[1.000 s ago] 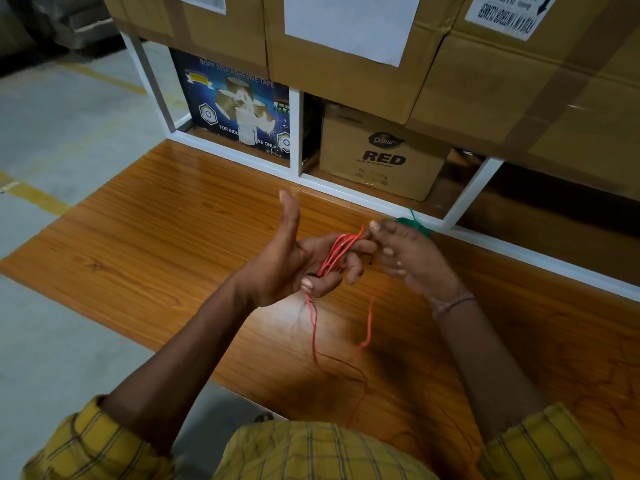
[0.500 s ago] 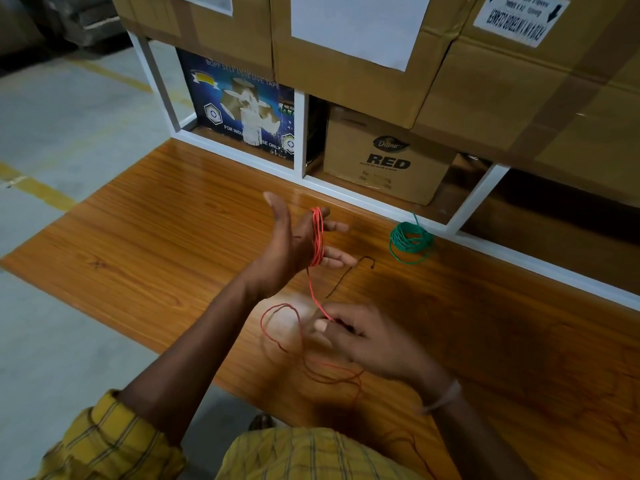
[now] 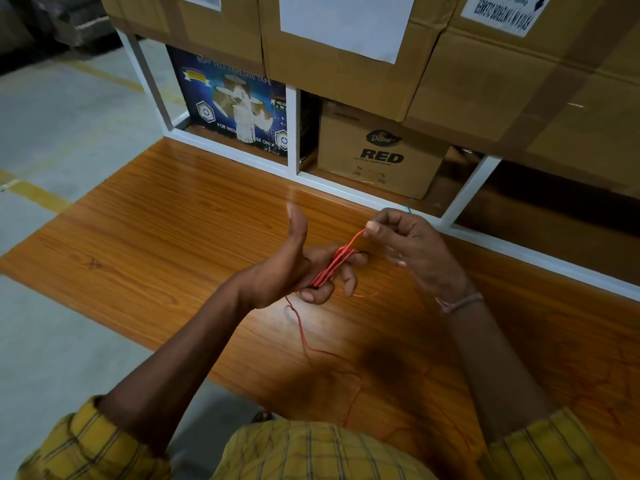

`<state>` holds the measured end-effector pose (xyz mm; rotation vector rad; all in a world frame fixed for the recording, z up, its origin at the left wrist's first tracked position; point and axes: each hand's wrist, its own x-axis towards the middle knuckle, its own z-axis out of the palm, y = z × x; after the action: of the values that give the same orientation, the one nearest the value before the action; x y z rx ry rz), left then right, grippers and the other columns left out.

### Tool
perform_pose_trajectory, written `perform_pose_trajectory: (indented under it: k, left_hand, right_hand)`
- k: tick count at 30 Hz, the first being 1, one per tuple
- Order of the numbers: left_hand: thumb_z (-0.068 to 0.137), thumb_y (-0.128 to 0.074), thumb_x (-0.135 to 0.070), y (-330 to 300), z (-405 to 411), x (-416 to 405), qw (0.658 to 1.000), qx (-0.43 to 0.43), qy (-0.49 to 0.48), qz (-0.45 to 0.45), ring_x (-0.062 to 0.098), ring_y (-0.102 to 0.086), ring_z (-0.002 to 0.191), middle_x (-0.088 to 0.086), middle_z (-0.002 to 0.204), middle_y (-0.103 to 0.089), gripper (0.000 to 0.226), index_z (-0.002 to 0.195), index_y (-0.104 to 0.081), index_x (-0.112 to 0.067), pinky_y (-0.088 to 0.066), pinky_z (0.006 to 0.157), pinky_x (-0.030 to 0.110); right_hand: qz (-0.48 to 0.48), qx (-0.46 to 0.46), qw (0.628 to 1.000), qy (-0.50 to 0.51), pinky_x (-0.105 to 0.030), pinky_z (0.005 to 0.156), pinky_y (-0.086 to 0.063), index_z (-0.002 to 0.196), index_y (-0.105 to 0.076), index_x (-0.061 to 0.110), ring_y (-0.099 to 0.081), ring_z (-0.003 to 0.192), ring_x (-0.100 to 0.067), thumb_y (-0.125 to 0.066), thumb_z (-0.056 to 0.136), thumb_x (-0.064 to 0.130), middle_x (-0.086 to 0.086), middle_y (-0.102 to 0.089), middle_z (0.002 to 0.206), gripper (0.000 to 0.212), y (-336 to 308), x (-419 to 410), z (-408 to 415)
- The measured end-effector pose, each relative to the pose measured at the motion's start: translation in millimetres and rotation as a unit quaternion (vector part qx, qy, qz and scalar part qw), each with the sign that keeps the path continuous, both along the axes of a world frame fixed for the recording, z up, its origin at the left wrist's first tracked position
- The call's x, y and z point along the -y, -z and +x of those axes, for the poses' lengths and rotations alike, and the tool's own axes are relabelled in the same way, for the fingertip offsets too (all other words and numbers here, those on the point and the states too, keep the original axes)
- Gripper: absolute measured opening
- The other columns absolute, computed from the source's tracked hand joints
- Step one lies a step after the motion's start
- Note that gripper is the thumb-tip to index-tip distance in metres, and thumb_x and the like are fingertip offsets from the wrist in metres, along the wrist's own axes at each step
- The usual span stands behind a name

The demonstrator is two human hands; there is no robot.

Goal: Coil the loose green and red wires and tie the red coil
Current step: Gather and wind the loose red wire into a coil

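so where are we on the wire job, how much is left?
Green wire: only a tip shows behind the right hand, so its coil can't be confirmed. In hand: red wire looped several turns around the left hand fingers, right hand pinching the strand at the top. Left: a loose red tail trails over the wooden table; no tie yet.

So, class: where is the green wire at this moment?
In the head view, only a sliver of the green wire shows, on the wooden board near the white rack frame, mostly hidden behind the right hand.
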<state>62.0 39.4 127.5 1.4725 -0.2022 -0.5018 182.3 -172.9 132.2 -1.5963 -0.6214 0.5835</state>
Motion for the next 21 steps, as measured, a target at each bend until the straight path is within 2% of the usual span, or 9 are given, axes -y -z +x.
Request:
perform_pose_trajectory:
  k: [3,5,8,10,13,14,16,19,21]
  left_hand:
    - [0.066,0.016,-0.096,-2.1,3.2,0.4,0.997,-0.016,-0.001,-0.080,0.018,-0.029,0.057,0.022,0.117,-0.058,0.144,0.154,-0.042,0.003,-0.018,0.055,0.040]
    - [0.066,0.017,-0.095,-2.7,5.6,0.0,0.991,-0.015,-0.018,-0.130,0.023,-0.025,0.058,0.024,0.121,-0.057,0.145,0.155,-0.040,0.004,-0.023,0.050,0.033]
    - [0.066,0.012,-0.098,-1.8,8.9,1.3,0.981,-0.023,-0.046,-0.186,0.022,-0.040,0.062,0.024,0.127,-0.056,0.146,0.158,-0.038,0.003,-0.035,0.054,0.030]
    - [0.066,0.011,-0.099,0.2,10.6,1.2,0.978,-0.023,-0.062,-0.200,0.026,-0.055,0.073,0.027,0.136,-0.057,0.144,0.160,-0.036,0.001,-0.044,0.065,0.035]
    - [0.066,0.011,-0.098,3.1,12.5,2.0,0.977,-0.027,-0.079,-0.197,0.040,-0.072,0.103,0.026,0.155,-0.052,0.139,0.163,-0.030,-0.008,-0.054,0.076,0.042]
    - [0.066,0.010,-0.097,4.5,13.2,3.2,0.977,-0.032,-0.090,-0.193,0.045,-0.071,0.115,0.025,0.157,-0.050,0.137,0.165,-0.028,-0.011,-0.059,0.085,0.046]
    - [0.067,0.008,-0.095,8.1,14.8,5.7,0.978,-0.034,-0.124,-0.167,0.049,-0.065,0.128,0.022,0.158,-0.050,0.132,0.167,-0.021,-0.014,-0.056,0.106,0.048]
    - [0.059,-0.006,-0.103,14.2,17.1,6.4,0.982,-0.018,-0.168,-0.087,0.042,-0.069,0.127,0.017,0.154,-0.053,0.141,0.168,-0.018,-0.013,-0.057,0.108,0.042]
    - [0.053,-0.019,-0.110,18.1,16.6,4.4,0.982,0.005,-0.185,-0.021,0.036,-0.073,0.122,0.014,0.151,-0.054,0.147,0.166,-0.018,-0.016,-0.060,0.104,0.038]
  right_hand:
    - [0.011,-0.037,0.998,0.055,-0.020,0.041,-0.026,0.097,-0.065,0.007,-0.033,0.047,-0.011,-0.069,0.095,0.031,-0.015,-0.047,0.076,0.025,23.6,-11.7,1.0]
    - [0.017,-0.087,0.993,0.079,-0.019,0.037,-0.023,0.102,-0.064,0.003,-0.031,0.043,-0.008,-0.064,0.098,0.031,-0.017,-0.044,0.076,0.028,41.8,-18.0,-5.4]
    - [-0.010,-0.125,0.989,0.081,-0.016,0.034,-0.022,0.109,-0.064,0.003,-0.030,0.039,-0.003,-0.049,0.110,0.019,-0.009,-0.043,0.069,0.022,66.0,-22.6,-27.3]
    - [-0.035,-0.133,0.989,0.053,-0.016,0.034,-0.024,0.106,-0.066,0.009,-0.030,0.037,-0.005,-0.048,0.111,0.016,-0.007,-0.045,0.067,0.020,70.6,-25.3,-49.9]
    - [-0.060,-0.122,0.991,-0.018,-0.020,0.037,-0.034,0.111,-0.069,0.019,-0.034,0.037,-0.011,-0.049,0.111,0.029,-0.013,-0.046,0.067,0.022,60.8,-26.9,-79.7]
    - [-0.071,-0.120,0.989,-0.044,-0.023,0.039,-0.037,0.116,-0.069,0.023,-0.036,0.039,-0.012,-0.048,0.112,0.033,-0.013,-0.048,0.068,0.025,55.3,-26.1,-86.5]
    - [-0.104,-0.115,0.984,-0.086,-0.025,0.040,-0.041,0.124,-0.068,0.027,-0.040,0.040,-0.013,-0.047,0.112,0.034,-0.009,-0.051,0.067,0.025,46.6,-23.4,-94.6]
    - [-0.148,-0.113,0.973,-0.137,-0.025,0.040,-0.045,0.131,-0.063,0.027,-0.046,0.040,-0.013,-0.055,0.109,0.025,-0.005,-0.057,0.066,0.024,37.5,-18.0,-99.3]
    - [-0.146,-0.137,0.967,-0.157,-0.025,0.039,-0.044,0.130,-0.062,0.018,-0.046,0.039,-0.011,-0.059,0.107,0.021,-0.004,-0.059,0.064,0.023,31.6,-13.3,-99.0]
